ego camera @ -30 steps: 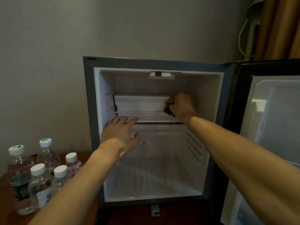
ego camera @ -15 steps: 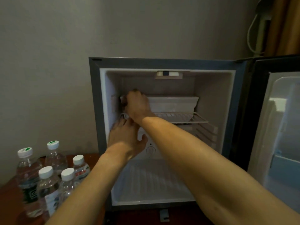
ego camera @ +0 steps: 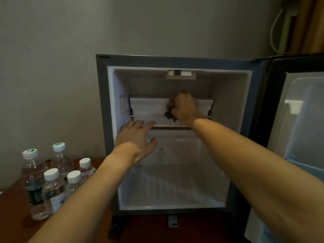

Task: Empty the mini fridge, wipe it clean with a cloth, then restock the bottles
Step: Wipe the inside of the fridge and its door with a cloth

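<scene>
Clearly the emptying is done, judging from the one head view: the fridge (ego camera: 177, 62) stands open with nothing on its wire shelf (ego camera: 157, 118) or on its floor, and the door (ego camera: 301, 120) is swung out to the right with its pockets looking bare as far as they show. Five bottles (ego camera: 52, 181) stand together on the brown table (ego camera: 10, 216) to the left of the fridge, well apart from its interior, caps on and upright. Wiping looks to be the step in hand. The right hand (ego camera: 184, 107) is deep in the upper compartment, fingers curled tight round a dark bunched cloth (ego camera: 169, 109) that it presses against the white cooling block (ego camera: 149, 106) at the back, just above the shelf. The left hand (ego camera: 135, 137) lies with fingers straight and spread over the front left of the shelf, thumb hanging below the rail, seemingly steadying it; it holds nothing. How much of the interior has been cleaned cannot be told, since the walls show no clear difference between wiped and unwiped parts. By my estimate the task is around the middle: the lower compartment, side walls and door lining may yet need the cloth, and all five bottles remain to go back inside.
</scene>
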The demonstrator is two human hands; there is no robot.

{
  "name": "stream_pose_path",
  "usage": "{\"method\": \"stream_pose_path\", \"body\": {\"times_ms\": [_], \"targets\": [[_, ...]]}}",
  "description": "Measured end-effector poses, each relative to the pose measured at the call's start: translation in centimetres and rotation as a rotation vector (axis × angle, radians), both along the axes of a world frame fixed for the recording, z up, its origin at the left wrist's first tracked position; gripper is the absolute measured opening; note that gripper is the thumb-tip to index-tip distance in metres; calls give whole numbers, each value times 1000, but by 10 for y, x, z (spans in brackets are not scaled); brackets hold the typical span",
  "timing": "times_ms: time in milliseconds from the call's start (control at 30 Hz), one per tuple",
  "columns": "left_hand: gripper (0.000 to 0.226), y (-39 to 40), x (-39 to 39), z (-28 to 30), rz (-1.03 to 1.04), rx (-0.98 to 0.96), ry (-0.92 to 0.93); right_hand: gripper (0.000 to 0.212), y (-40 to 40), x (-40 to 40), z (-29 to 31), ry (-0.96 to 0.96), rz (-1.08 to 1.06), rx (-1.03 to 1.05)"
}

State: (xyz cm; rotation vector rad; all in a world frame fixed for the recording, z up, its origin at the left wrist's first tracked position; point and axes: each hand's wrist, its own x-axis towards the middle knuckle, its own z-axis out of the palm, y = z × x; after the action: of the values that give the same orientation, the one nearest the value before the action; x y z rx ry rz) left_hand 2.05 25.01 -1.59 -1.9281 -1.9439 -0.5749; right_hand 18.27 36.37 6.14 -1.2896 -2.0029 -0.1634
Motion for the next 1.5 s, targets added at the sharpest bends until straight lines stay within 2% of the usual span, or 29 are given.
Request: {"method": "stream_pose_path", "body": {"times_ms": [167, 300, 433, 567, 733, 867, 967, 1067, 1200, 1333, 1500], "targets": [[66, -2, 2, 1, 40, -15, 3, 16, 17, 68, -11, 137, -95, -59], [65, -1, 2, 1, 34, -9, 7, 14, 18, 71, -12, 220, -84, -81], [65, 0, 3, 0, 21, -13, 11, 7, 14, 59, -13, 100, -202, -7], [65, 0, 2, -2, 14, 6, 4, 14, 5, 27, -14, -55, -133, 51], [64, 0, 2, 0, 7, -2, 10, 15, -8, -59, -14, -99, 21, 144], [56, -2, 3, 1, 2, 47, -45, 20, -16, -103, -7, -143, 66, 176], [64, -11, 9, 2, -4, 71, -153, 23, -23, -124, -3, -177, 117, 184], [69, -13, 11, 5, -12, 84, -170, 22, -21, -129, -3, -163, 139, 197], [57, -5, 7, 2, -19, 74, -90, 24, -17, -109, -3, -137, 137, 183], [65, 1, 2, -2, 8, 27, 8, 26, -11, -62, -3, -156, 83, 120], [65, -1, 1, -1, 26, 4, 15, 20, 0, 18, -7, -145, -40, 65]]}}
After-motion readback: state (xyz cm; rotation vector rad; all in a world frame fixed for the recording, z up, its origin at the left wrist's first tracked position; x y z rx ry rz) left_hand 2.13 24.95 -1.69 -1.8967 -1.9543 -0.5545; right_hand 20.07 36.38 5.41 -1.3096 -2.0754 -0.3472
